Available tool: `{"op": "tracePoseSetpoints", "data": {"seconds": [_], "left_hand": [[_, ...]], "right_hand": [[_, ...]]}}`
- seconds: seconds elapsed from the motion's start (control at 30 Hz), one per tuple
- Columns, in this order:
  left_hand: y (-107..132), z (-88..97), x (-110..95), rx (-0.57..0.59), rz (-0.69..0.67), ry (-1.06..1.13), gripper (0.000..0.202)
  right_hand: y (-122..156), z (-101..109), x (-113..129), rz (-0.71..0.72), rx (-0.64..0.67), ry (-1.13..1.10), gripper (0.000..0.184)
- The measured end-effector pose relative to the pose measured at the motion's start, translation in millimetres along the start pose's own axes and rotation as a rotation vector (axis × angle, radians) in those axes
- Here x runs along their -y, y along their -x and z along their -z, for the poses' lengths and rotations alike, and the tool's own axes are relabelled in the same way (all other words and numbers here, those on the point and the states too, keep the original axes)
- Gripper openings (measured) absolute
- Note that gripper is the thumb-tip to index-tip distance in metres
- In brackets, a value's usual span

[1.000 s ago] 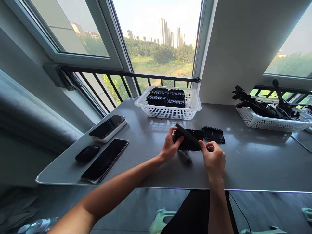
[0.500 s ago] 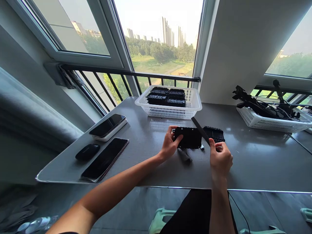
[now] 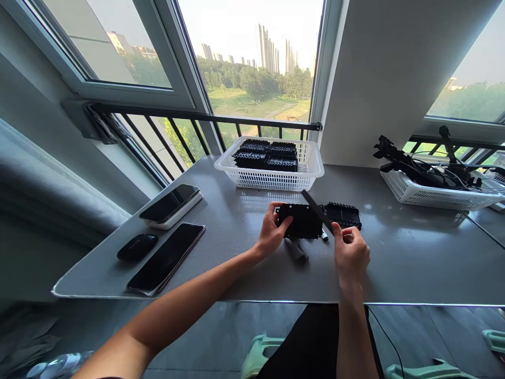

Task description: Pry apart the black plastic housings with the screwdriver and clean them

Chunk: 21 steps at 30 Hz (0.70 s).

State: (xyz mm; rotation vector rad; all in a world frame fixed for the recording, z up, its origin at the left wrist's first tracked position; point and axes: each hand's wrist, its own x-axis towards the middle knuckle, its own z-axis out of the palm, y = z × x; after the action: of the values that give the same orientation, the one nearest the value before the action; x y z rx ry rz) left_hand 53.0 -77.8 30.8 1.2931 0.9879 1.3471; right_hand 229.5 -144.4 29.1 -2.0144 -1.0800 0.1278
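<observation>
My left hand [image 3: 274,227] grips a flat black plastic panel [image 3: 302,222] by its left end, thumb on its face. Pinched in my right hand [image 3: 351,250] is a thin dark flat strip [image 3: 314,208], slanting up to the left across the panel's right side; I cannot tell whether they touch. Behind, on the table, lies a similar black plastic part [image 3: 342,215] with toothed edges. Below the panel sits a small dark object [image 3: 296,250] whose kind is unclear. A small white-and-dark piece [image 3: 324,236] shows between the panel and my right hand.
A white plastic basket [image 3: 272,181] by the window holds several black toothed parts. Another white basket [image 3: 437,197] at the right carries black gear and cables. Two phones [image 3: 168,258] and a black mouse [image 3: 138,246] lie at the left of the grey table [image 3: 414,263].
The strip in my right hand has shifted slightly left relative to the panel. The whole view has also drifted a little. Both hands keep their hold.
</observation>
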Motion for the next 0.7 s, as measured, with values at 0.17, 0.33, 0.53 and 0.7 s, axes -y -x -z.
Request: {"op": "tracePoseSetpoints", "data": {"seconds": [0.17, 0.33, 0.53, 0.7], "left_hand": [[-0.4, 1.3, 2.6, 0.023, -0.023, 0.007, 0.036], [-1.7, 3.0, 3.0, 0.024, 0.001, 0.016, 0.038], [-2.0, 2.5, 3.8, 0.013, -0.005, -0.008, 0.037], [-2.4, 3.6, 4.3, 0.016, -0.002, -0.003, 0.037]], "right_hand": [[3.4, -2.9, 1.7, 0.095, 0.054, -0.026, 0.058], [-0.8, 0.9, -2.9, -0.055, -0.099, 0.036, 0.060], [4.7, -5.0, 1.9, 0.092, 0.016, 0.059, 0.065], [-2.2, 1.2, -3.6, -0.052, -0.067, 0.069, 0.064]]}}
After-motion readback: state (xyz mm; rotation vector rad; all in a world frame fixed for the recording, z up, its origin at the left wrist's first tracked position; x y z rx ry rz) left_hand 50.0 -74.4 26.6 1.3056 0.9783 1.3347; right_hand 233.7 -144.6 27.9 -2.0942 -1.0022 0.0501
